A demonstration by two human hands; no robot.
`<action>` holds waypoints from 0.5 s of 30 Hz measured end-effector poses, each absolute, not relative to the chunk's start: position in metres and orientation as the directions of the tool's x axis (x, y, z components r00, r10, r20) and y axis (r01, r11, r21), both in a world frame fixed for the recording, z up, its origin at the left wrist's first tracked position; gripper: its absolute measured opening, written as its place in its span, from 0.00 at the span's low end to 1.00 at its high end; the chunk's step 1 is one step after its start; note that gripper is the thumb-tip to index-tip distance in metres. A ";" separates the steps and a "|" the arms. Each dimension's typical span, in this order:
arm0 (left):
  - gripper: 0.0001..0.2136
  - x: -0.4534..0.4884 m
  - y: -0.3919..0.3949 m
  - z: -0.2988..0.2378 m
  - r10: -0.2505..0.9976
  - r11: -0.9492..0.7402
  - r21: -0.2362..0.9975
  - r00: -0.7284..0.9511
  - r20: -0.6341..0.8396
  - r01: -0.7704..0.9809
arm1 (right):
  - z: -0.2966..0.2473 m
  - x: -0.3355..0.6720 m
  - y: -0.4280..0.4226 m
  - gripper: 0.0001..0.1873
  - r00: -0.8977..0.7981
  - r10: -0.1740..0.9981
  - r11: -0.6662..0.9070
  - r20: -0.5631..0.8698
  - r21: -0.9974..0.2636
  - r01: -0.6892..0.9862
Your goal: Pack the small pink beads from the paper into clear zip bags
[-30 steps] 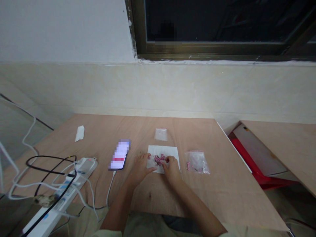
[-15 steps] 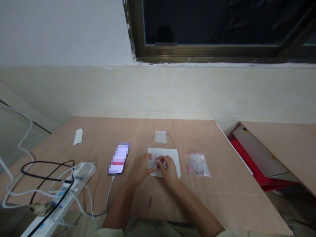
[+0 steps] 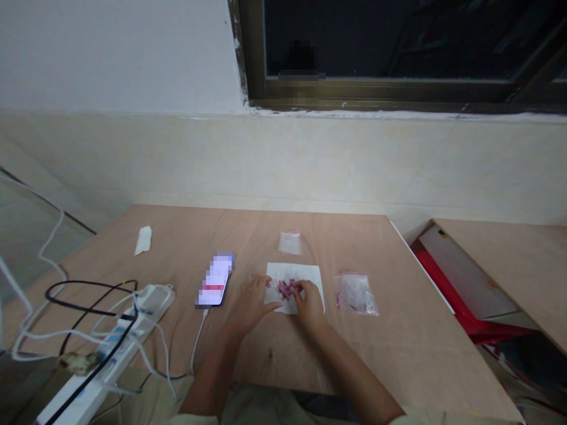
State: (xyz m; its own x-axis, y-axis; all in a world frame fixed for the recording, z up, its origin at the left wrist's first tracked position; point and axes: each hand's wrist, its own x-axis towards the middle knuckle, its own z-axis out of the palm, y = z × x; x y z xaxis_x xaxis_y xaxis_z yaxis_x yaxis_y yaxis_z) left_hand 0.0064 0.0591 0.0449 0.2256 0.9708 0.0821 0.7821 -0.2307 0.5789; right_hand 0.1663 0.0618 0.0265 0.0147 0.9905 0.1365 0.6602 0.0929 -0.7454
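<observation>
Spreading its thumb and fingers along the left side of the paper [image 3: 313, 273], the left hand [image 3: 252, 301] is standing well open, seemingly steadying it and gripping nothing that shows, much as it was half a second ago. Beside it, the right hand [image 3: 310, 304] is now drawing back to the right, off the pink bits [image 3: 286, 288] it was covering; its thumb and forefinger are coming close together at their right edge, though whether they are pinching one I cannot tell. The bits are lying clustered on the paper between the two hands, and are showing plainly again, suggesting that the handling is still going on. Just right of the paper, a clear bag [image 3: 359, 294] is lying with more pink at its left side, while to the left the phone [image 3: 217, 278] is glowing. Farther off, beyond the paper, a smaller bag [image 3: 290, 243] is lying flat, well apart from both hands.
</observation>
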 end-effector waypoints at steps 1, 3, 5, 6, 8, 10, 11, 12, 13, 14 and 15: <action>0.23 0.007 0.059 0.043 0.971 -0.227 0.587 0.224 0.078 0.778 | 0.030 0.164 0.063 0.07 -0.016 0.988 0.128 0.151 -0.767 0.629; 0.22 0.009 0.059 0.039 0.974 -0.211 0.598 0.215 0.065 0.773 | 0.034 0.161 0.066 0.08 -0.053 0.985 0.164 0.166 -0.781 0.602; 0.23 0.010 0.059 0.037 0.978 -0.195 0.600 0.199 0.060 0.776 | 0.034 0.159 0.072 0.08 -0.003 0.987 0.124 0.162 -0.745 0.656; 0.23 0.009 0.059 0.037 0.979 -0.192 0.598 0.193 0.064 0.778 | 0.032 0.160 0.075 0.08 0.042 0.987 0.083 0.156 -0.709 0.700; 0.24 0.007 0.060 0.040 0.977 -0.204 0.583 0.197 0.075 0.786 | 0.028 0.162 0.083 0.08 0.093 0.986 0.012 0.135 -0.626 0.780; 0.23 0.005 0.061 0.044 0.976 -0.213 0.560 0.205 0.078 0.801 | 0.022 0.165 0.090 0.07 0.076 0.992 -0.004 0.105 -0.561 0.828; 0.23 0.003 0.062 0.046 0.976 -0.211 0.549 0.205 0.073 0.809 | 0.020 0.167 0.092 0.06 0.056 0.994 0.003 0.093 -0.542 0.840; 0.22 0.003 0.063 0.048 0.977 -0.205 0.541 0.202 0.066 0.816 | 0.018 0.168 0.094 0.06 0.039 0.996 0.012 0.086 -0.529 0.849; 0.22 0.002 0.064 0.050 0.978 -0.198 0.538 0.198 0.059 0.819 | 0.016 0.168 0.095 0.05 0.028 0.996 0.018 0.081 -0.520 0.854; 0.22 0.002 0.065 0.051 0.980 -0.192 0.539 0.194 0.053 0.820 | 0.015 0.168 0.097 0.05 0.022 0.997 0.020 0.076 -0.514 0.857; 0.22 0.002 0.066 0.052 0.980 -0.186 0.541 0.193 0.046 0.820 | 0.013 0.168 0.098 0.05 0.019 0.997 0.019 0.069 -0.510 0.860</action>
